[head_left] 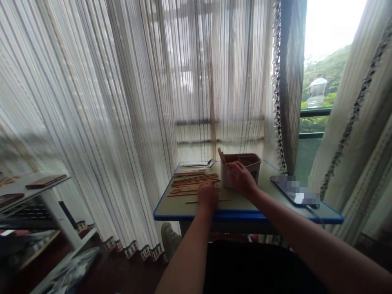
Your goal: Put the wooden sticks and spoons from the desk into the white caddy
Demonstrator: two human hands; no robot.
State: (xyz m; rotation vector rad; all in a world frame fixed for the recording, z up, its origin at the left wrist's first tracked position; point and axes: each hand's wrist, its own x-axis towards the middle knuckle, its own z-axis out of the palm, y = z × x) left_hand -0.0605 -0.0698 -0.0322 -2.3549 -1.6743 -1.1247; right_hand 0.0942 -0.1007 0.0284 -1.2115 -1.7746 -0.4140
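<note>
Several wooden chopsticks (222,156) are pinched in my right hand (241,177), their ends pointing up beside the left rim of the bin. The bin (225,178) is a light-coloured rectangular container with a dark, divided inside, partly covered by this hand. My left hand (208,195) rests with curled fingers on the right end of a spread of loose chopsticks (187,186); its fingertips are partly hidden. One single chopstick (192,201) lies nearer the table edge and passes by the left hand. Behind the spread lie a slotted metal spoon (210,163) and some paler sticks (191,173).
The small table (171,208) has a blue edge. A flat dark device (294,192), partly blurred out, lies on its right side with a cable. Striped curtains (196,81) hang close behind. At left stands another table (33,190) with a brown flat object (45,181).
</note>
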